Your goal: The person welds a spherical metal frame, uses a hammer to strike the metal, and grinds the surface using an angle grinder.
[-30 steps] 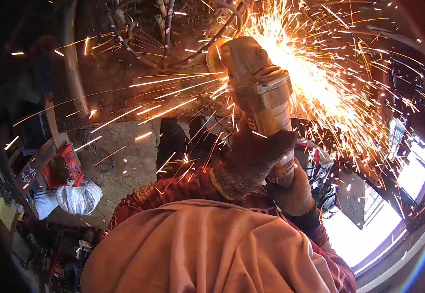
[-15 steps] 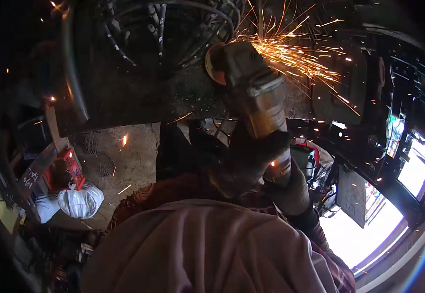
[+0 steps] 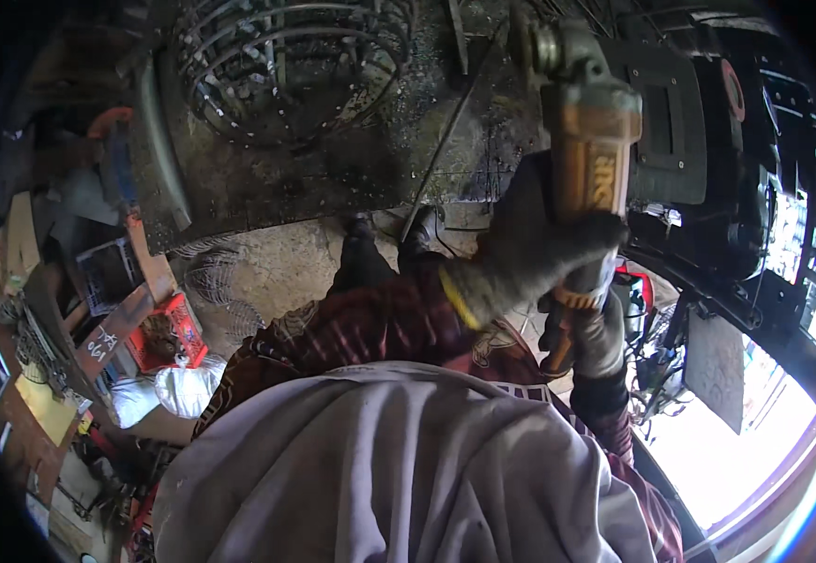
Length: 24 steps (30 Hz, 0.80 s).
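Observation:
My gloved left hand [image 3: 530, 244], with a yellow cuff, wraps round the orange-brown body of an angle grinder [image 3: 596, 141]. My gloved right hand [image 3: 600, 338] grips the same grinder's rear end, close to my body. Its metal head points away from me, over the right part of a dark metal workbench [image 3: 352, 174]. The disc is hard to make out at this angle. On the bench to the left of the grinder lies a round frame of bent metal rods [image 3: 249, 84], apart from the tool. No sparks show.
A curved metal bar [image 3: 164, 150] lies at the bench's left end. A thin dark rod or cable [image 3: 445, 136] slants over the front edge. Below left are a red crate [image 3: 188, 328], white sacks [image 3: 192, 387] and wire coils [image 3: 220, 277] on the floor. A grey board [image 3: 716, 366] leans at right.
The spray of sparks has stopped and the scene is brighter. Both hands have moved the grinder to the right, away from the rod frame, and its head has turned.

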Motion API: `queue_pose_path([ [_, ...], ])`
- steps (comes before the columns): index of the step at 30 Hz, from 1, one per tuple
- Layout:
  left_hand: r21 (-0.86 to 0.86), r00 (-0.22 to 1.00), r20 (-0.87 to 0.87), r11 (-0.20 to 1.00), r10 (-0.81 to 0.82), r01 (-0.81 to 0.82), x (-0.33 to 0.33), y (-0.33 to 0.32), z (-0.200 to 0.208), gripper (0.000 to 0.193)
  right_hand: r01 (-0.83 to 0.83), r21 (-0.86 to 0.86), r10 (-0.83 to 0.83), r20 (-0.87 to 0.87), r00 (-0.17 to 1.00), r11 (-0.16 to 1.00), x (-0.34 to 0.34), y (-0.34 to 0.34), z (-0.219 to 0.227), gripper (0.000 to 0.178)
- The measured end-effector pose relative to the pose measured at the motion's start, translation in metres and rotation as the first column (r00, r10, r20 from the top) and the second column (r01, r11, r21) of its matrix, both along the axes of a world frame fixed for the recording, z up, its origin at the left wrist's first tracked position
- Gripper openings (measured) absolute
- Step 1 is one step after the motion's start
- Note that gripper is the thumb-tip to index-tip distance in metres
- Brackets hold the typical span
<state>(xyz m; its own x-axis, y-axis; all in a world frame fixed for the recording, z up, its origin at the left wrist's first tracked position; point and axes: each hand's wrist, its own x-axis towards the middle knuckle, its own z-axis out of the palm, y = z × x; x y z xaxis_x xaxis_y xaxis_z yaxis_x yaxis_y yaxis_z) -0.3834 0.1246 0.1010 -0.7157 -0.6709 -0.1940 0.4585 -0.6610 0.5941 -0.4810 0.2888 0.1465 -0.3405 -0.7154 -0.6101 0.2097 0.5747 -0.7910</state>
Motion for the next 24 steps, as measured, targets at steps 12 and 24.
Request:
queue_pose_path([
  [12,-0.230,0.810,0.580,0.971,0.085,0.063,-0.024,-0.018,-0.015,0.050,-0.187,0.265,0.314,-0.599,0.737,0.946,0.022,-0.022,-0.010,0.048],
  [24,-0.564,0.572,0.811,0.428,0.125,0.706,0.058,-0.051,0.046,0.043,-0.061,0.037,0.059,0.056,0.997,0.997,-0.007,-0.029,-0.031,0.038],
])
